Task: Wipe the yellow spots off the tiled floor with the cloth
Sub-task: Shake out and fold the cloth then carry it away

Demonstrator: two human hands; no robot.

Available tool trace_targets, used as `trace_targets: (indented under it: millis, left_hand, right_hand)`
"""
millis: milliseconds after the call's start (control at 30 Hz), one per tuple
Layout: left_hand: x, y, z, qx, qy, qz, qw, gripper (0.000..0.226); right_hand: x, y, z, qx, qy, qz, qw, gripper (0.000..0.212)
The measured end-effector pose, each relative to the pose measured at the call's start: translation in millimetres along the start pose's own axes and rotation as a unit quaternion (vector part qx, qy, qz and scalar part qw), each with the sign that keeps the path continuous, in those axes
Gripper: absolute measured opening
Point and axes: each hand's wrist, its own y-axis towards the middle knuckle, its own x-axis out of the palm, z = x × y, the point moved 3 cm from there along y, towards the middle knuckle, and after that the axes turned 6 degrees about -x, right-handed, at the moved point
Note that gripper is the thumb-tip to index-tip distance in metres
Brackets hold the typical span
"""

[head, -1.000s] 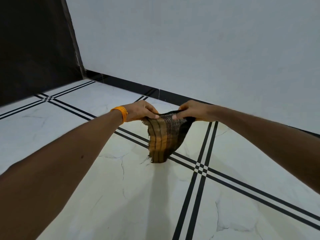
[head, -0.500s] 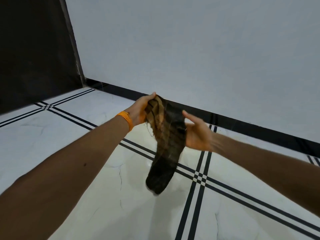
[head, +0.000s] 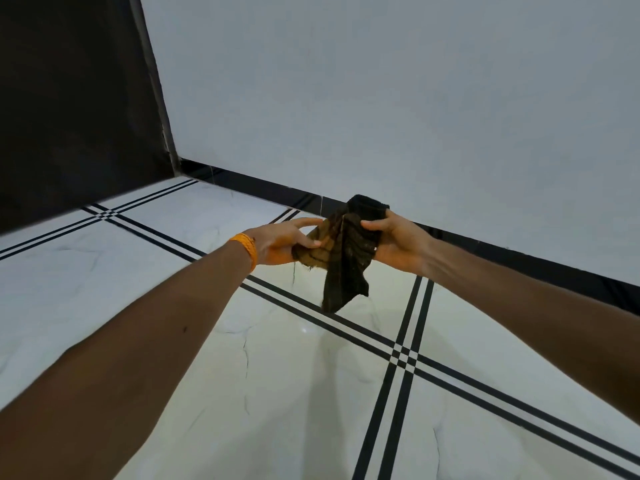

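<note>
A dark brown checked cloth [head: 344, 261] with yellowish stripes hangs in the air above the floor, bunched and folded. My right hand [head: 396, 242] grips its upper right part, with the top of the cloth sticking out above the fingers. My left hand [head: 282, 242], with an orange band at the wrist, pinches the cloth's left edge between thumb and fingers. The white tiled floor [head: 277, 393] with black double lines lies below. I see no yellow spots on the tiles in view.
A pale wall [head: 381, 98] with a black skirting [head: 485, 251] runs behind the hands. A dark panel [head: 69, 98] stands at the far left corner. Thin hairline veins cross the tiles.
The cloth went from spread between both hands, to hanging from the left hand alone, to bunched with the right hand gripping it again. Both hands shifted right.
</note>
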Motion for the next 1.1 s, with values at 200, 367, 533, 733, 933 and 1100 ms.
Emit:
trace_targets:
  millis: [200,367,533,733,933,1100]
  left_hand:
    - [-7.6,-1.5,35.9,0.163,-0.129,0.077,0.975,0.039]
    - [6.8,10.1,8.5,-0.004,-0.038,0.060,0.997,0.048]
    - [-10.2,15.7,13.0,0.016,-0.039,0.067,0.997,0.051]
    - [-6.1,12.6,12.7,0.028,-0.049,0.064,0.996,0.048]
    - [-2.9,12.4,22.4,0.054,-0.092,0.115,0.988,0.039]
    - [-8.9,14.8,9.6,0.068,-0.071,0.166,0.981,0.032]
  right_hand:
    - [-2.9,5.9,-29.2,-0.060,-0.012,0.053,0.997,0.040]
    - [-5.9,9.9,2.4,0.044,-0.039,0.133,0.989,0.029]
    - [-15.3,14.2,-8.6,0.095,-0.031,0.124,0.987,0.025]
    - [-31.5,12.8,-4.4,0.148,-0.063,0.155,0.975,0.025]
    - [-30.5,7.7,-9.1,0.149,-0.035,0.174,0.973,0.027]
    - [-23.0,10.0,-9.7,0.114,-0.064,0.122,0.984,0.064]
